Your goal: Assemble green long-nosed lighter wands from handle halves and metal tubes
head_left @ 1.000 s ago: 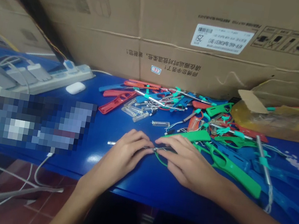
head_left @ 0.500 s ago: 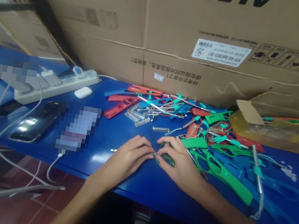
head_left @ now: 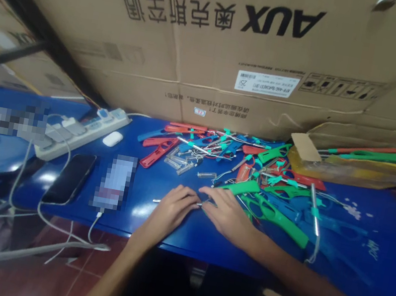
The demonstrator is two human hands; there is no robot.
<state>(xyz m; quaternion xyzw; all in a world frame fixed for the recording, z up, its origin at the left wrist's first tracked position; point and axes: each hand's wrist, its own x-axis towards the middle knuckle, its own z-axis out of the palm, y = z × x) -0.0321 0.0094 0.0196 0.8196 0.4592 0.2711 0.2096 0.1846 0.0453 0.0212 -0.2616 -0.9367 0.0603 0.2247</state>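
Observation:
My left hand rests low over the blue table, fingers closed in a pinch on a small silvery part. Opposite it, my right hand is closed too, its thumb and forefinger meeting close to that part; what lies between them is too small to make out. Just right of the right hand are a green plastic casing with a finger loop, like a long lighter's handle, and another green casing. Beyond the fingers lies a small clear plastic tube.
Red casings, clear tubes, wires and teal-taped metal rods are heaped behind and right. A cardboard box holds more casings. Two phones, including a dark one, and a power strip lie left. A large carton stands behind.
The camera view has shifted, so more of the carton shows. Both hands stay together at the same spot; the right fingers have drawn flatter and closer together around the small part.

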